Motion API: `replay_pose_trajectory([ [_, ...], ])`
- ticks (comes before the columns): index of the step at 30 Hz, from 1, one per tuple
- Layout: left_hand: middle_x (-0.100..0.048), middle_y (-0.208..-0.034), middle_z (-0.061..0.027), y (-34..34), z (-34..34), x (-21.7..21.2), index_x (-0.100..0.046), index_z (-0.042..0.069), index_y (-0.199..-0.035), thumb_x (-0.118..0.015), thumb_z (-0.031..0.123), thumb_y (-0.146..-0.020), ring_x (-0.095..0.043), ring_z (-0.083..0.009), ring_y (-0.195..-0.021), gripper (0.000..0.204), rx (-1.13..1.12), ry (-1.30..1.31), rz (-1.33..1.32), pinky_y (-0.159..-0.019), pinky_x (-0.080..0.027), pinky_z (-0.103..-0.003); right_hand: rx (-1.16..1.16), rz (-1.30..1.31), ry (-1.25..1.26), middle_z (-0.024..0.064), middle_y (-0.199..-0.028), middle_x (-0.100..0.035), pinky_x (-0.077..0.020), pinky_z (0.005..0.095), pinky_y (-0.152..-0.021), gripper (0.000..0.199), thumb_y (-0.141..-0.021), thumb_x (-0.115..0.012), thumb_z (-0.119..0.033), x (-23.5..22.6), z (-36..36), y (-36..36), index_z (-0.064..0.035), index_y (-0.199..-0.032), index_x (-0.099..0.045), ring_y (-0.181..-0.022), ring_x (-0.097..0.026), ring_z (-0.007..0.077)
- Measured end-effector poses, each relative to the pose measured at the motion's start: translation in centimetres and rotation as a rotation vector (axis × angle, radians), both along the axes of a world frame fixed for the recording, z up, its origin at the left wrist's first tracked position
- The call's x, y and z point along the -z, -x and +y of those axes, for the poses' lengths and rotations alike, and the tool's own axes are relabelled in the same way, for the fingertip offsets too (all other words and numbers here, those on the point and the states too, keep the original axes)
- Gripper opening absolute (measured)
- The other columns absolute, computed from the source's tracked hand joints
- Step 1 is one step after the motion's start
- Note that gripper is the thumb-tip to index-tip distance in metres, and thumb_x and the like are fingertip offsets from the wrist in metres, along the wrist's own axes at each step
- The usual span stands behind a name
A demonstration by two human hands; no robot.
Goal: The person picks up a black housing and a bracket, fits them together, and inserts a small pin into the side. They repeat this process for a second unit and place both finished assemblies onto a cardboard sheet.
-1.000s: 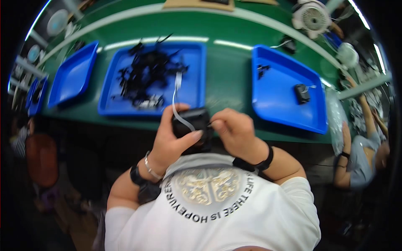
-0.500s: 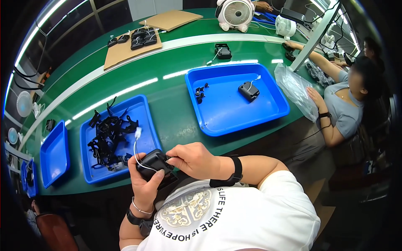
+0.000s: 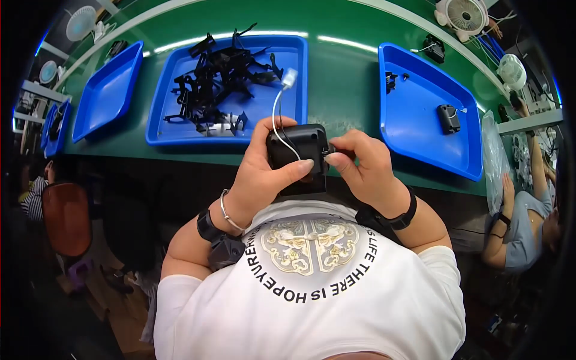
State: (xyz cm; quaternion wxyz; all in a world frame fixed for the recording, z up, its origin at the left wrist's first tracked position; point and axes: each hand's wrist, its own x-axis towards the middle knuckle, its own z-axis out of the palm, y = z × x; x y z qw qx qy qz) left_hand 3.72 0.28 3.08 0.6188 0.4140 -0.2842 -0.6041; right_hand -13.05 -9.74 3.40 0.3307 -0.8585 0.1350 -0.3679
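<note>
My left hand (image 3: 264, 162) grips a black plastic housing (image 3: 305, 143) with rounded corners, its thumb pressed on the face and the fingers behind. A white cable (image 3: 275, 120) runs over the housing and ends in a white connector (image 3: 290, 78) above it. With thumb and forefinger pinched, my right hand (image 3: 367, 165) holds a small black part (image 3: 327, 151) against the housing's right side. The fingertips partly hide this part, so its exact shape does not show.
Beyond my hands, a blue tray (image 3: 303, 90) holds tangled black brackets (image 3: 222, 78). Another blue tray (image 3: 420, 141) at right contains a similar black housing (image 3: 448, 119) and small black pieces (image 3: 391, 81). A third tray (image 3: 108, 99) stands left. A co-worker (image 3: 528, 228) sits at right beside a clear plastic bag (image 3: 493, 156).
The view has turned, so the trays and co-worker appear shifted. Both hands keep hold of the housing and the small part, with my right fingers still pinched at its side.
</note>
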Motion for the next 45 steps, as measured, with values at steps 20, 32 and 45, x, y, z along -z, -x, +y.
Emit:
replay_pose_trajectory([
  [20,-0.050,-0.103,-0.0077,-0.7,0.7,0.6,-0.035,0.009,-0.117,-0.067,0.003,-0.077,-0.057,-0.0147,-0.088,0.052,-0.017,-0.008,0.032,-0.070,-0.055,-0.028,0.006,-0.085,0.027,0.0081,-0.074,-0.057,-0.0436,0.0261,-0.057,0.014,-0.078,-0.066,-0.005,0.4,0.9,-1.0,0.0023,-0.085,-0.056,-0.063,-0.054,0.0197],
  [32,-0.052,-0.102,-0.0066,-0.2,0.9,1.3,-0.036,0.008,-0.118,-0.068,0.002,-0.075,-0.056,-0.0122,-0.088,0.054,-0.024,0.125,-0.187,-0.074,-0.053,-0.025,0.111,0.218,-0.032,0.0121,-0.070,-0.055,-0.0412,0.0275,-0.054,0.016,-0.087,-0.056,-0.014,1.3,0.9,0.0,0.0011,-0.085,-0.059,-0.060,-0.053,0.0226],
  [45,-0.053,-0.101,-0.0043,-0.3,0.9,0.6,-0.037,0.009,-0.117,-0.068,-0.001,-0.073,-0.054,-0.0096,-0.090,0.055,-0.072,0.112,-0.224,-0.078,-0.049,-0.024,0.020,0.206,-0.097,0.0090,-0.065,-0.051,-0.0395,0.0282,-0.052,0.031,-0.091,-0.052,-0.029,0.9,0.4,0.1,0.0015,-0.090,-0.054,-0.057,-0.050,0.0168],
])
